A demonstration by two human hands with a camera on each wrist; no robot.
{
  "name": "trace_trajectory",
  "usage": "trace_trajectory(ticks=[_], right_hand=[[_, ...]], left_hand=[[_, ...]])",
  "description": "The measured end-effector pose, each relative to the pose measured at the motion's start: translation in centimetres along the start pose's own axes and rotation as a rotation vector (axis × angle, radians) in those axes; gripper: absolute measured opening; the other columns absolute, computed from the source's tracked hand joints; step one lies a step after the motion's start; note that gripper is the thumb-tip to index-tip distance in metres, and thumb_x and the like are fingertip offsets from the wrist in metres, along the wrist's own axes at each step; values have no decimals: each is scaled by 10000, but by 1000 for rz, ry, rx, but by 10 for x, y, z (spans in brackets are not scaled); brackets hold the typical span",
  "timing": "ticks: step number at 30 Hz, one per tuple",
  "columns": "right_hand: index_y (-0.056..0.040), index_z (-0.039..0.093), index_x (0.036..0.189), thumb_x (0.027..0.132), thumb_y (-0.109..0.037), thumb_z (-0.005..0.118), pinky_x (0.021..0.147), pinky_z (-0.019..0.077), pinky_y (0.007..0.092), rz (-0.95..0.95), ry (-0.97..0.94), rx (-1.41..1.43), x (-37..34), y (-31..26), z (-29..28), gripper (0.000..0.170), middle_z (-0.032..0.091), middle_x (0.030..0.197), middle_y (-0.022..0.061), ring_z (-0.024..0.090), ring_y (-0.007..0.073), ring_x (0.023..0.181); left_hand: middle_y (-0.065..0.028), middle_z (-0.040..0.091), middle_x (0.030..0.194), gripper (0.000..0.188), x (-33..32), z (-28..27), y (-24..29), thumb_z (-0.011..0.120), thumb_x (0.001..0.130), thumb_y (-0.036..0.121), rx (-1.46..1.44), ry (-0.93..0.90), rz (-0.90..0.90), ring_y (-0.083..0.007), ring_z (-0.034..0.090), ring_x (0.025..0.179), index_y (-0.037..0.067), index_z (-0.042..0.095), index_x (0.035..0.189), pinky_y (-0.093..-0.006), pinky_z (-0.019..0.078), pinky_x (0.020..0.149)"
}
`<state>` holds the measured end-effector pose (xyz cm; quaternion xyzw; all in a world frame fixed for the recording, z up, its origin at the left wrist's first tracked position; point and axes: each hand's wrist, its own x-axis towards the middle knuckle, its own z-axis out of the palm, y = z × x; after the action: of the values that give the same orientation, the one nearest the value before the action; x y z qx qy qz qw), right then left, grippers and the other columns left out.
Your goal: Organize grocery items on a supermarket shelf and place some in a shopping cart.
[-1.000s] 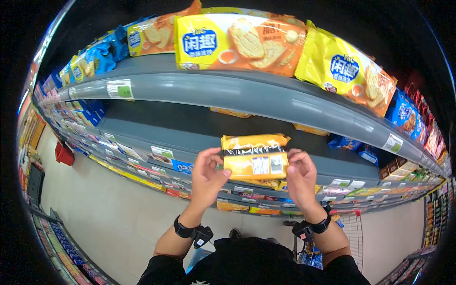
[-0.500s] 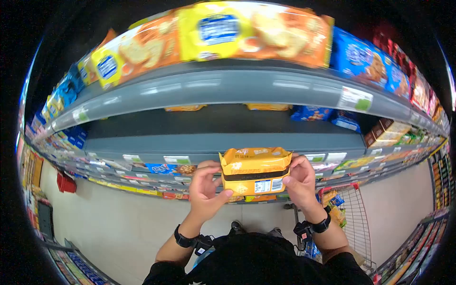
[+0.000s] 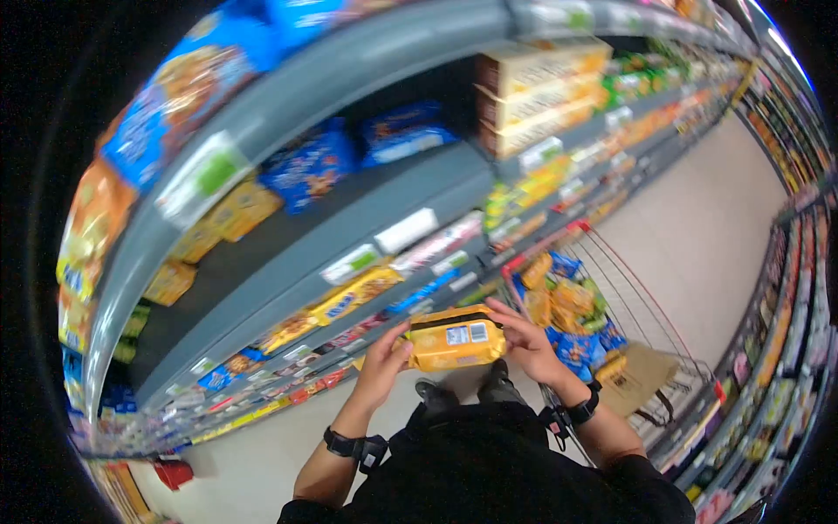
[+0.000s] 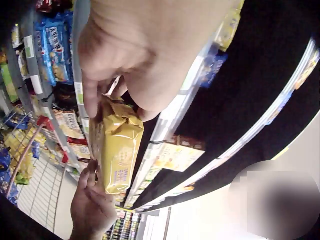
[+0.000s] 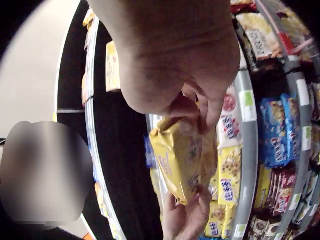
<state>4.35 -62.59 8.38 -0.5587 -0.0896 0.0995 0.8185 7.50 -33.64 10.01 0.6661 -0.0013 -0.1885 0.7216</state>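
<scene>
A yellow package (image 3: 457, 339) with a black stripe and a barcode label is held level between both hands in the head view. My left hand (image 3: 381, 367) pinches its left end, thumb on the near face. The right end is gripped by my right hand (image 3: 531, 348). The left wrist view has the left hand (image 4: 130, 65) above one end of the package (image 4: 119, 150), the right hand (image 4: 91, 207) at the other. In the right wrist view the right hand (image 5: 185, 75) holds the package (image 5: 177, 157), with the left hand (image 5: 186, 217) at its far end.
Shelves (image 3: 314, 253) of packaged snacks run diagonally across the head view. A wire shopping cart (image 3: 646, 297) with yellow and blue packages and a brown bag (image 3: 642, 377) stands to the right. A red basket (image 3: 173, 473) is on the floor at the lower left.
The head view has swung to the right, bringing the cart and stacked boxes further into view. The package remains in both hands, now tilted slightly and its labelled face showing more.
</scene>
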Motion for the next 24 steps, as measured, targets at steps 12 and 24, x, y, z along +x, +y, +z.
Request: trace_trajectory(ticks=[12,24], right_hand=[[5,616,1211,875,-329,716,863,516,302,560,428,-325,-128,50,-160,484,702,1078,80,651,147,951],[-135,585,1091,898,-486,603,475,384,237,550,1051,214,-190,209,-323,401,610,784,19,554,119,622]], left_hand=[[-132,600,1259,491,58,128,-24,514,1016,317,236,-685,-363,-181,645,1005,23,447,1403,-303,518,875],[-241,394,1466,1150,-2,211,197,677,676,760,-329,-1165,533,-377,435,1326,-26,361,1454,-496,359,1081]])
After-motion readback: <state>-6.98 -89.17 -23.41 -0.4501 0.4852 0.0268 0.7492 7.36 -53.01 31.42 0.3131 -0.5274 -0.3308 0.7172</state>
